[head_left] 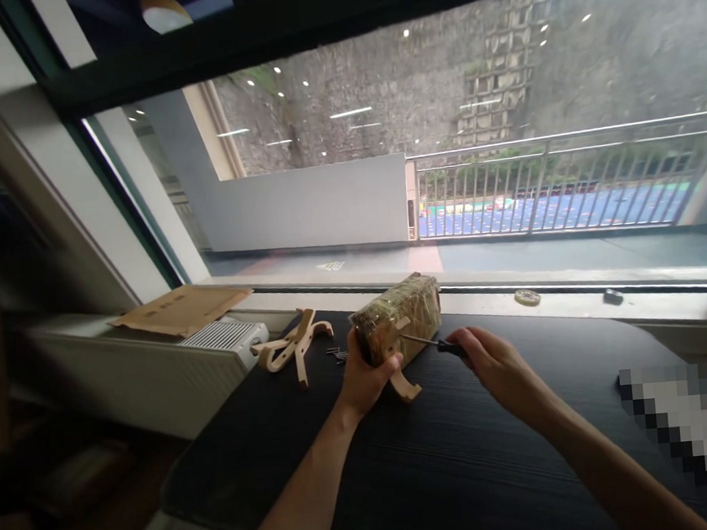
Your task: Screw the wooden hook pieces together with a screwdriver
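My left hand point(362, 376) is closed round the near end of a yellowish-green block point(401, 314) wrapped in shiny film, holding it tilted above the black table point(443, 470). A curved wooden piece point(403, 382) hangs from the block's underside, its tip touching the table. My right hand point(489, 362) grips a black-handled screwdriver point(428, 342), whose thin shaft points left at the block's side near the wooden piece. More curved wooden pieces point(294, 347) lie to the left, with a few small dark screws point(337, 353) beside them.
A white radiator point(225, 340) with a sheet of cardboard point(179, 310) on it stands left of the table. On the window sill lie a roll of tape point(527, 297) and a small dark object point(612, 296). A pixelated patch point(697, 426) covers the table's right side.
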`<action>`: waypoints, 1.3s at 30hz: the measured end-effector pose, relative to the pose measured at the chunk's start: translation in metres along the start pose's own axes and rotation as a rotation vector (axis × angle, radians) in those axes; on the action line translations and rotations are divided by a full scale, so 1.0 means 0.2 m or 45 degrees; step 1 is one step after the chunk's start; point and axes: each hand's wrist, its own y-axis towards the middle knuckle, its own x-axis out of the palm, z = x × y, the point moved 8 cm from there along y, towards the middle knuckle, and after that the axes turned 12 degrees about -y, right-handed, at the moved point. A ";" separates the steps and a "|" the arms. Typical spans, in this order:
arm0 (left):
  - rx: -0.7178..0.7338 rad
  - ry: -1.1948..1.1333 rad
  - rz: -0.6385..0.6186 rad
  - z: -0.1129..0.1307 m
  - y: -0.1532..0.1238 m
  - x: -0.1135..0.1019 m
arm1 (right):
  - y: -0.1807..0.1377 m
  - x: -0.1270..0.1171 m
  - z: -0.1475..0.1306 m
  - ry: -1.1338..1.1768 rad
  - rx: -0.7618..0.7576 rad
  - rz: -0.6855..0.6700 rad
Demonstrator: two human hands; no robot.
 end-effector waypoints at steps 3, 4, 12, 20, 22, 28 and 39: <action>-0.025 -0.010 -0.003 -0.02 0.00 0.00 | -0.01 0.09 -0.04 0.077 -0.101 -0.112; -0.024 -0.003 -0.012 -0.02 0.00 0.00 | -0.03 0.09 -0.04 0.043 -0.147 -0.074; -0.014 0.031 -0.043 -0.02 0.00 0.00 | -0.14 0.06 -0.12 -0.300 -0.423 0.167; -0.026 0.070 -0.038 -0.05 0.00 -0.01 | -0.18 0.11 -0.20 -0.481 -0.581 0.221; -0.023 0.088 -0.020 -0.05 0.00 -0.01 | -0.18 0.12 -0.19 -0.504 -0.593 0.227; -0.054 0.069 -0.023 -0.06 0.00 -0.01 | -0.18 0.13 -0.21 -0.554 -0.607 0.228; -0.020 0.081 -0.003 -0.06 0.01 -0.02 | -0.22 0.14 -0.26 -0.761 -0.736 0.295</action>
